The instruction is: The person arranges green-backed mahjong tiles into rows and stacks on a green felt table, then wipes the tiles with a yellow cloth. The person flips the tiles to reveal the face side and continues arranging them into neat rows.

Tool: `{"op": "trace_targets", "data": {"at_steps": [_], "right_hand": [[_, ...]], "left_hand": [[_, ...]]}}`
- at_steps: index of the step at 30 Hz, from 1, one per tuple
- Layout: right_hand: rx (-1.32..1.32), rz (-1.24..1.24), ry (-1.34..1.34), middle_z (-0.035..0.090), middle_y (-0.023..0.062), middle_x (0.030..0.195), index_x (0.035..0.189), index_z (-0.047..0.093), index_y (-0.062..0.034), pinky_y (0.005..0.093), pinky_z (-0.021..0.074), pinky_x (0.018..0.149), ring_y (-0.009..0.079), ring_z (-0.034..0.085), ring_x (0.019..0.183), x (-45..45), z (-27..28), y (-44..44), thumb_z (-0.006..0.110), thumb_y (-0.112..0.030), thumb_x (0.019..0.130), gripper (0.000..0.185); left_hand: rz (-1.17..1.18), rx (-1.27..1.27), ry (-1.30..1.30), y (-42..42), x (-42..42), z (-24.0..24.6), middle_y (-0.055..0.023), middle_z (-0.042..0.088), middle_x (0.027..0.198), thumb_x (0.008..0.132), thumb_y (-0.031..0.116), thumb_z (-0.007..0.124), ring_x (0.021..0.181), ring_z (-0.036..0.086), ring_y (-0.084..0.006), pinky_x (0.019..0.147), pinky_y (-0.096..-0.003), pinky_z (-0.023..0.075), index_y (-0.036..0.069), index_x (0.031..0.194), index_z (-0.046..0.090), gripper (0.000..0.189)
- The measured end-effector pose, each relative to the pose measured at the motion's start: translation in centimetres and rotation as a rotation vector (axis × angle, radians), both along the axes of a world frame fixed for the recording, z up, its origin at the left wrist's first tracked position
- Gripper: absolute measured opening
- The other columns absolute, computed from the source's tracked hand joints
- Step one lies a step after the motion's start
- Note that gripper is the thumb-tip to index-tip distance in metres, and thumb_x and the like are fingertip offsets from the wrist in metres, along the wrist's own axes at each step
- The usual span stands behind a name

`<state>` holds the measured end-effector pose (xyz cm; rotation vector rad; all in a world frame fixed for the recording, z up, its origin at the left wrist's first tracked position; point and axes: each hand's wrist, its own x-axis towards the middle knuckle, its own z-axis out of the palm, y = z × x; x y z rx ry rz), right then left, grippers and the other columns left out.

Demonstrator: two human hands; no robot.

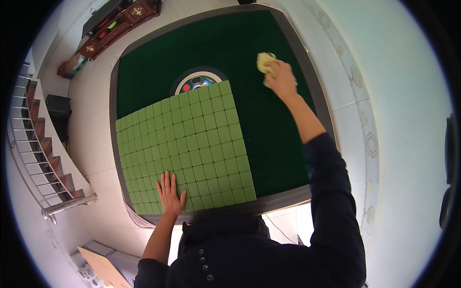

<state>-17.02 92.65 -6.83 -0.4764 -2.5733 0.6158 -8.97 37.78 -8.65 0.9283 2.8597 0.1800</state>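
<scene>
Many green-backed mahjong tiles [187, 144] lie side by side in a tight rectangular block, their faces hidden. They cover the near left part of the mahjong table's dark green felt [273, 154]. My left hand [170, 194] rests flat on the tiles near the front edge, fingers spread. Over the far right of the felt, my right hand [281, 77] grips a crumpled yellow cloth [265, 62]. Whether the cloth presses on the felt I cannot tell. The block partly hides the round centre console [196, 80] with its red button.
A dark raised rim [320, 90] borders the table. At the upper left stands a dark wooden cabinet [119, 23]. Stairs with a metal railing [32, 151] run along the left. A pale wall [407, 118] rises on the right, and a board [102, 266] leans at lower left.
</scene>
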Motion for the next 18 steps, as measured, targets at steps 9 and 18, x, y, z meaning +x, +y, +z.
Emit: {"op": "trace_targets", "data": {"at_steps": [9,18], "right_hand": [[0.050,0.259,-0.206,0.054,0.0078,0.124,0.112,0.066,-0.0167,0.0439,0.0518,0.090,0.0305,0.050,0.119,1.3,-4.6,-6.5,0.065,-0.017,0.075,0.037],[-0.289,1.198,-1.993,0.067,0.0133,0.112,0.116,0.070,-0.0081,0.0365,0.0514,0.091,0.0235,0.062,0.106,29.3,6.9,-10.6,0.069,-0.022,0.082,0.037]], "left_hand": [[-0.019,0.005,-0.001,0.4,-0.3,-0.1,-0.0154,0.017,0.160,0.088,0.040,0.056,0.148,0.013,-0.0354,0.118,-0.0554,0.0070,0.006,0.151,0.027,0.077],[-0.011,0.066,0.024,0.8,-0.5,-0.7,-0.0123,0.018,0.160,0.088,0.041,0.056,0.148,0.014,-0.0329,0.118,-0.0549,0.0085,0.010,0.151,0.029,0.075]]}}
